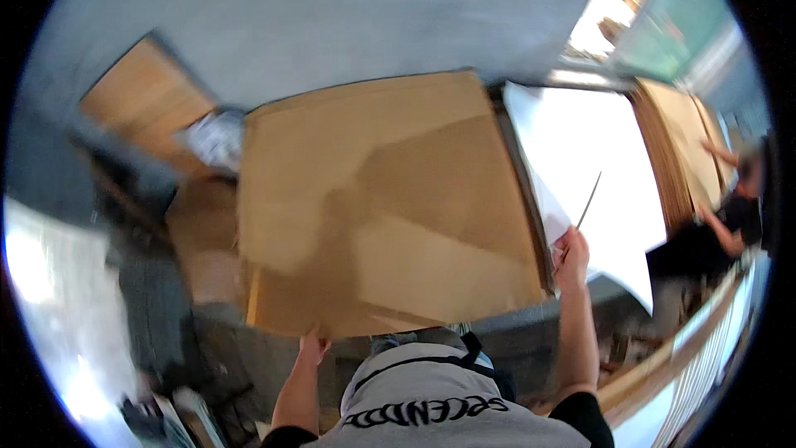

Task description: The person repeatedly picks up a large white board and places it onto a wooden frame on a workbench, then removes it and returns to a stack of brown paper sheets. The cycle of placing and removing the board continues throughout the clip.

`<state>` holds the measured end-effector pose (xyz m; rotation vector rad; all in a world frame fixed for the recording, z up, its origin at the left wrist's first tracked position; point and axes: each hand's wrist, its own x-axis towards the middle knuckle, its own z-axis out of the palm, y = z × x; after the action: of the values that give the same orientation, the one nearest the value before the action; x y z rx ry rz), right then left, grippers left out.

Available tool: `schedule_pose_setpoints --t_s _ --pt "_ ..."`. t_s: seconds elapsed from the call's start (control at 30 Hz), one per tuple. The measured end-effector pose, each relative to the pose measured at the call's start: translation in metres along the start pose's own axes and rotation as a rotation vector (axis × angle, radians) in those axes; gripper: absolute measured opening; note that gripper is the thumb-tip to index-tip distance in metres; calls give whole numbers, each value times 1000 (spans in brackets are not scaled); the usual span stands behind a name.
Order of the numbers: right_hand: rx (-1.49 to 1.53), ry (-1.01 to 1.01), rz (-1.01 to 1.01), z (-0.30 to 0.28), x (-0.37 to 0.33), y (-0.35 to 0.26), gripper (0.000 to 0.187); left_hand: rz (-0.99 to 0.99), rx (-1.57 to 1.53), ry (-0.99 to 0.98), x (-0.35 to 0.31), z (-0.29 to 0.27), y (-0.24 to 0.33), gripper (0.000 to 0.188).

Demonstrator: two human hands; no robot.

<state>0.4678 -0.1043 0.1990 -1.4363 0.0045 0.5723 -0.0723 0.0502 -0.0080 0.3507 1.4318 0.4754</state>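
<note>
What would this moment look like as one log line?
left hand: at near edge of brown sheet | right hand: gripping thin dark tool over white sheet | co-worker: far right, beside brown stack

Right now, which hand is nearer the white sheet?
Your right hand, at the left edge of the white sheet; your left hand is farther left, at the near edge of the brown cardboard.

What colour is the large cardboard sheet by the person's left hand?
The large cardboard sheet is plain tan-brown; the head view shows it best.
</note>
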Motion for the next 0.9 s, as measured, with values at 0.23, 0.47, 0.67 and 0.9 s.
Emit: schedule_pose_setpoints --t_s 0.23,0.47,0.67,0.9 --pt "-39 -633 231 185 -136 119 11 20 -44 55 -10 31 -4 34" --pt "-571 -1039 105 261 -223 238 29 111 -127 -117 2 23 -28 33" --pt "-731 -1182 -30 287 -258 292 36 48 -304 -144 19 9 -55 22" --pt "-652 -1307 311 276 -246 273 31 -30 -216 -165 -7 20 -12 20"
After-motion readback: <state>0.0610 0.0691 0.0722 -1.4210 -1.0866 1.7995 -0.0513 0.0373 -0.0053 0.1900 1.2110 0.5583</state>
